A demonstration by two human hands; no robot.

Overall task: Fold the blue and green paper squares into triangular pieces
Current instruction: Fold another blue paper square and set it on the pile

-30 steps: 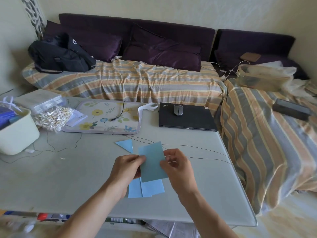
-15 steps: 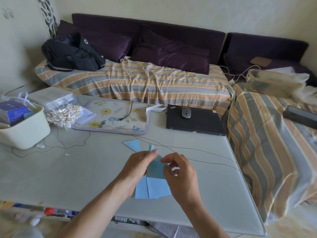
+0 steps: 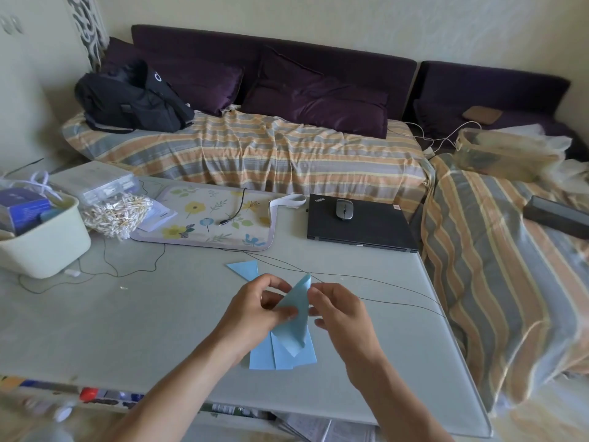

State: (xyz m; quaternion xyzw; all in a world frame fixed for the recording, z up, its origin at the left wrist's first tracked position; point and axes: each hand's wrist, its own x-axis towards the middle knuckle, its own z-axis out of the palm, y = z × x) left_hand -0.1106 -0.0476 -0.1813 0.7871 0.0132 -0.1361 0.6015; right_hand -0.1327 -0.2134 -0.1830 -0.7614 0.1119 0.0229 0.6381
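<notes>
Left hand [image 3: 255, 309] pinches the blue square [image 3: 294, 317] mid-fold, right hand [image 3: 339, 314] pinches its upper edge | step: your diagonal fold, held above the counter [image 3: 127, 330] | spare sheets [image 3: 282, 355] beneath your hands | next: align corners, crease flat.

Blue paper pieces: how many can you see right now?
At least 4: one sheet held between the left hand and right hand, one folded triangle on the table beyond, and an overlapping stack showing two or three sheets; more may be hidden.
</notes>
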